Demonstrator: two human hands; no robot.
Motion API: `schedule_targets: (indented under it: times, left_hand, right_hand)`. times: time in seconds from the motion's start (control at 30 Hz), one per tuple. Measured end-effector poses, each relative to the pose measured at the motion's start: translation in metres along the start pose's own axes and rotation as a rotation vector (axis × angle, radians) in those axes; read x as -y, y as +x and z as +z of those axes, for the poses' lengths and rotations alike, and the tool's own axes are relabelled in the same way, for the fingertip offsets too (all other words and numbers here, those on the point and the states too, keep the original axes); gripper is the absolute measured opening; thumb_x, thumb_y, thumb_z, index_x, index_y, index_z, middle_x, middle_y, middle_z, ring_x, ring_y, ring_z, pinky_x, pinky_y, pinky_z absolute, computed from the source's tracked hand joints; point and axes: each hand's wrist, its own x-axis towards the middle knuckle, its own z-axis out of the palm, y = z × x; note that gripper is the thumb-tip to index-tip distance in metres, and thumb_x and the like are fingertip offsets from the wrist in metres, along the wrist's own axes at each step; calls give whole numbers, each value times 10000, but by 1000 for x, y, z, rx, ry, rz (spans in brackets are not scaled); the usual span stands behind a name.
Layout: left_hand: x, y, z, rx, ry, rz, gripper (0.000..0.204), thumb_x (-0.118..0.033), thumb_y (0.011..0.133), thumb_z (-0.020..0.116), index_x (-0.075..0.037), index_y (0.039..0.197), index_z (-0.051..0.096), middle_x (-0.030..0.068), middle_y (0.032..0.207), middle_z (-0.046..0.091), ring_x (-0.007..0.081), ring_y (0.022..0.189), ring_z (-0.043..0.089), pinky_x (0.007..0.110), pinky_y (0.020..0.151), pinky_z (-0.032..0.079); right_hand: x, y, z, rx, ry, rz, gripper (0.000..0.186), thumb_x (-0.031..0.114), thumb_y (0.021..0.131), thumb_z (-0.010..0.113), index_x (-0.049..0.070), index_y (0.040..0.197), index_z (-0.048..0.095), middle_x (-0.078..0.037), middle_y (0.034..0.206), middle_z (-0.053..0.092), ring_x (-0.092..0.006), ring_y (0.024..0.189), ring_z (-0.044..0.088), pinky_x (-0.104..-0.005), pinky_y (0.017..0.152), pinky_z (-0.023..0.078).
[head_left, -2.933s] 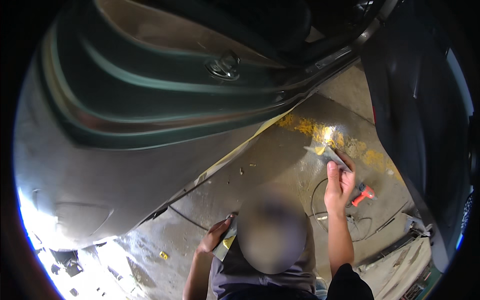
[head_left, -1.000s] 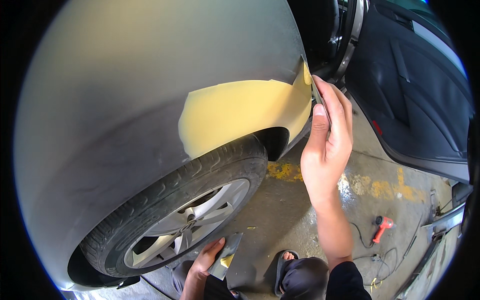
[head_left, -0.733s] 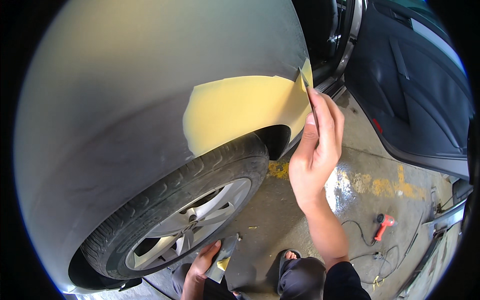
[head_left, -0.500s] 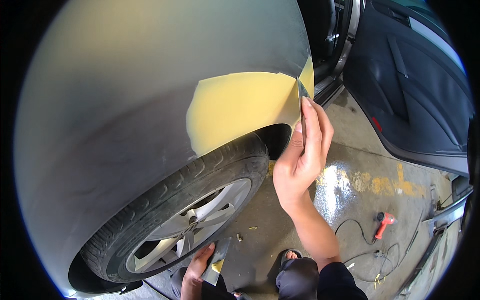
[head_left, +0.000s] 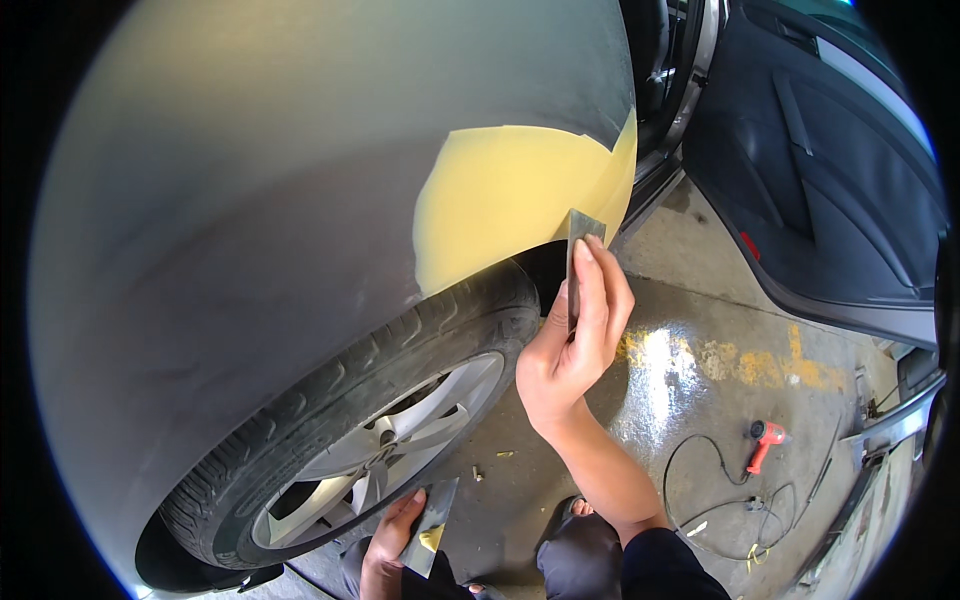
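My right hand (head_left: pixel 575 355) is closed on a thin grey metal spreader (head_left: pixel 587 222), held upright at the lower right of a smooth yellow patch (head_left: pixel 500 190) on the car's grey body panel (head_left: pixel 250 230). The spreader's edge is at or very near the patch, just above the wheel arch; exact contact is hard to tell. Low in the view, my left hand (head_left: pixel 392 532) grips a flat metal plate (head_left: pixel 430 515) with a dab of yellow paste (head_left: pixel 432 537) on it, beside the tyre (head_left: pixel 350 375) and the silver wheel (head_left: pixel 370 460).
An open dark car door (head_left: pixel 820 180) fills the upper right, beside the doorway (head_left: pixel 655 90). On the stained concrete floor (head_left: pixel 720 400) lie a red gun-shaped tool (head_left: pixel 765 440), looped cable (head_left: pixel 690 500) and long parts along the right edge. My sandalled foot (head_left: pixel 580 508) shows below.
My right hand and spreader have moved down and left from the patch's upper corner at the panel edge to its lower edge. The yellow now covers that corner. My left hand has lowered slightly.
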Motion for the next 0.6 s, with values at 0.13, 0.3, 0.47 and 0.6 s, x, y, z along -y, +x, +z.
schedule_targets:
  times: [0.13,0.3,0.47,0.6]
  left_hand:
    - [3,5,-2,-9,6,3,312,-234,873,452,21,1044,507,28,871,559,79,749,506,204,662,397]
    - [-1,10,8,-13,-21,-2,334,-244,871,457,27,1064,499,38,900,561,81,778,509,204,679,399]
    - [5,12,4,-63,-70,10,329,-245,872,457,24,1055,507,34,869,566,81,764,512,202,666,397]
    - [2,13,5,-61,-40,39,314,-243,873,457,19,1035,520,25,854,563,82,743,509,205,666,392]
  right_hand:
    - [2,-6,-5,46,-15,-18,398,-181,733,417,-24,1090,492,-164,1103,437,-273,1030,461,-294,857,400]
    - [5,-25,-18,283,45,-22,497,-135,594,425,4,1057,541,-152,1034,513,-307,982,501,-428,905,346]
    - [-10,11,-42,23,-33,31,339,-77,781,405,-17,1101,500,-146,1033,505,-227,948,506,-300,808,402]
    - [-21,49,-45,60,-16,139,285,-1,856,387,-10,1125,482,-107,1013,509,-115,870,479,-205,734,377]
